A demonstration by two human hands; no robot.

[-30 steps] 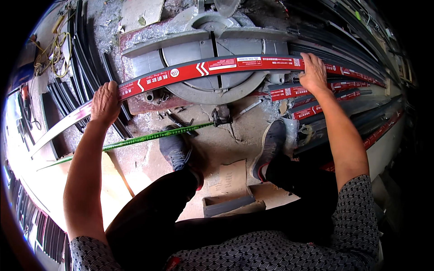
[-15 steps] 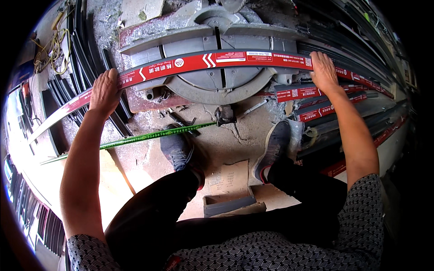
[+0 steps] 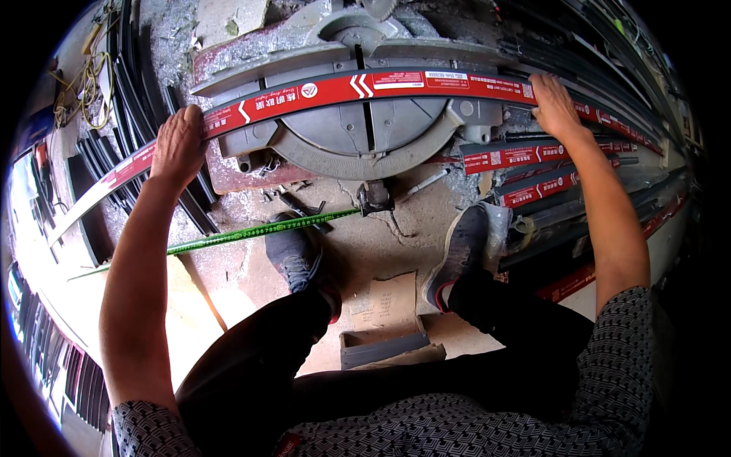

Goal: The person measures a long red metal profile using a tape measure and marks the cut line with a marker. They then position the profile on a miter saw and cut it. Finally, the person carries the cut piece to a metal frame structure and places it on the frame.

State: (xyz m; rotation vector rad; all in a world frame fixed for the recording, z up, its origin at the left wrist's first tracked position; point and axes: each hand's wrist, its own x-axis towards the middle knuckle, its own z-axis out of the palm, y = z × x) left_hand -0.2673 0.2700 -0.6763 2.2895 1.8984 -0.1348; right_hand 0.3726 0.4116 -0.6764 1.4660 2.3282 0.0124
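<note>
A long profile bar with red film spans the picture from left to right and looks bowed in this wide view. My left hand is closed over its left part, fingers over the far edge. Farther right, my right hand grips the same bar in the same way. Beneath the bar lies the grey round table of a mitre saw, with a dark slot down its middle. Part of the saw's blade shows at the top edge. The bar covers the middle of the saw table.
A tape measure lies on the floor, its green blade drawn out leftward. Beside it are a marker pen and dark tools. More red-filmed profiles lie at right, dark profiles at left. Cardboard lies between my shoes.
The profile bar has shifted slightly to the right and away from me over the saw table. Both hands have moved along with it, still closed on it.
</note>
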